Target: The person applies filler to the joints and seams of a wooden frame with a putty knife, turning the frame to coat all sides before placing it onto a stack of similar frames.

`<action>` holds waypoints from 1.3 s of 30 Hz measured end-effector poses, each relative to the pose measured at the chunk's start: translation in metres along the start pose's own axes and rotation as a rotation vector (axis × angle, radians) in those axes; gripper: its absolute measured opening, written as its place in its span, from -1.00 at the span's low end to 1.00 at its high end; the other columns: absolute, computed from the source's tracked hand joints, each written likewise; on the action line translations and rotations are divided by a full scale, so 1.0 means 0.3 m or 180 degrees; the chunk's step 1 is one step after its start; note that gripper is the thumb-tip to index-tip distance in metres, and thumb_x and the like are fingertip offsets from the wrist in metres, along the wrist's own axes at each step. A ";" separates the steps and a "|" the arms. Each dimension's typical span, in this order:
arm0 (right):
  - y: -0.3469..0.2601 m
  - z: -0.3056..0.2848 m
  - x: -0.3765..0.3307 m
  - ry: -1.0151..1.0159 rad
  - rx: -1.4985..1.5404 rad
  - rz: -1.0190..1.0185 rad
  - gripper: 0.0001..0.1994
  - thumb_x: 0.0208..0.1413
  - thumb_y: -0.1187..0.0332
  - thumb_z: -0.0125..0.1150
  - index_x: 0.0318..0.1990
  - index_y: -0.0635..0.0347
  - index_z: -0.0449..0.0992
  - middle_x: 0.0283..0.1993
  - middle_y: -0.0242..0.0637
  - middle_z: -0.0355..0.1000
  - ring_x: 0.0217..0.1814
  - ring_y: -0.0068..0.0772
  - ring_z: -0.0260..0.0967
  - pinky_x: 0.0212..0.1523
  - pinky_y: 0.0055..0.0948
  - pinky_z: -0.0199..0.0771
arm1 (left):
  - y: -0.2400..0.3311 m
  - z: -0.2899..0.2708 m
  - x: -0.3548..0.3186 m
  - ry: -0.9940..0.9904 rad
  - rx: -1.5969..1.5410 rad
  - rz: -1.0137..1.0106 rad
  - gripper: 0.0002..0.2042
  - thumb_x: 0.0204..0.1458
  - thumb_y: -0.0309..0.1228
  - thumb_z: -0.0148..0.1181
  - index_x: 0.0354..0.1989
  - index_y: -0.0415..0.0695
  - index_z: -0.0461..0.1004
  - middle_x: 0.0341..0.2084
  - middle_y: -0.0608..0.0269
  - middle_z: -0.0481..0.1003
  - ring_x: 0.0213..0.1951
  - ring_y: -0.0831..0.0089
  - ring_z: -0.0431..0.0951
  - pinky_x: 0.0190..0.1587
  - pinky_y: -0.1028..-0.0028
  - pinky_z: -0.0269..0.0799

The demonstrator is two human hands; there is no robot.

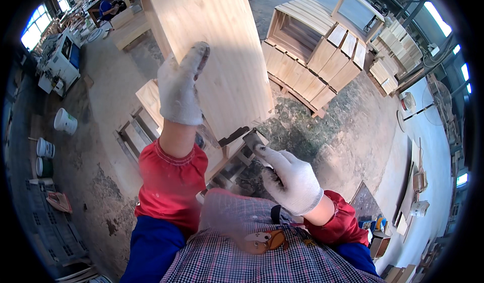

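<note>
A large pale wooden box (222, 46), perhaps a drawer, stands tilted in front of me with its broad smooth face toward me. My left hand (181, 86), in a white glove with dark stains, grips its left edge; the thumb lies on the face and the other fingers are hidden. Along the box's bottom corner runs a dark, jagged-looking strip (234, 136). Beside that corner, my right hand (292, 179), also gloved, is closed on a small flat grey tool (253, 140), its index finger stretched along it. The tool's exact kind cannot be made out.
A wooden stand (227, 154) is partly visible under the box. Several stacked wooden boxes (317, 56) stand at the far right. White buckets (65, 120) and a machine (61, 61) are on the left. Another person (107, 6) sits at the far left.
</note>
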State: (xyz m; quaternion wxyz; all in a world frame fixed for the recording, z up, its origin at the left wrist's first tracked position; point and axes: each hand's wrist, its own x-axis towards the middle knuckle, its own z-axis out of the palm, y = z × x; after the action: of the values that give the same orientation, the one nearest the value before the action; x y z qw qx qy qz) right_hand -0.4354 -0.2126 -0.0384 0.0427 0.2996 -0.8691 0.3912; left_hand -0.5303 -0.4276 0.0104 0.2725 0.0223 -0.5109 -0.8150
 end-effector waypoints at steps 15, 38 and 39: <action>0.026 0.010 0.017 0.0082 0.0024 0.0027 -0.51 -0.05 0.53 0.11 0.14 0.18 0.38 -0.33 -0.06 0.41 -0.40 -0.03 0.45 -0.39 -0.26 0.50 | -0.013 -0.055 0.029 -0.0244 0.0135 -0.0088 -0.73 0.17 -0.38 0.04 -0.05 -0.30 0.38 -0.19 0.18 0.50 -0.14 0.42 0.55 -0.12 0.43 0.50; 0.074 -0.019 0.021 0.0454 0.0186 -0.0076 -0.55 -0.04 0.54 0.11 0.09 0.19 0.41 -0.26 -0.03 0.43 -0.36 0.00 0.46 -0.37 -0.28 0.49 | 0.012 -0.035 0.018 -0.0110 -0.0109 -0.0134 -0.70 0.09 -0.36 0.13 -0.10 -0.35 0.41 -0.22 0.19 0.48 -0.15 0.52 0.48 -0.02 0.52 0.39; 0.083 -0.013 0.027 0.0464 0.0195 -0.0075 -0.56 -0.04 0.54 0.11 0.08 0.19 0.41 -0.25 -0.03 0.43 -0.36 0.00 0.46 -0.37 -0.29 0.49 | 0.019 -0.027 0.015 -0.0111 -0.0130 -0.0162 -0.70 0.10 -0.37 0.12 -0.09 -0.35 0.41 -0.22 0.19 0.47 -0.15 0.51 0.48 -0.01 0.52 0.39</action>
State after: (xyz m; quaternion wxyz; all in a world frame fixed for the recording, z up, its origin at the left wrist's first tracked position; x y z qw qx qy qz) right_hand -0.4565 -0.2010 -0.0495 0.1013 0.2818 -0.8477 0.4379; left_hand -0.5290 -0.4382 0.0124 0.2431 0.0154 -0.4980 -0.8322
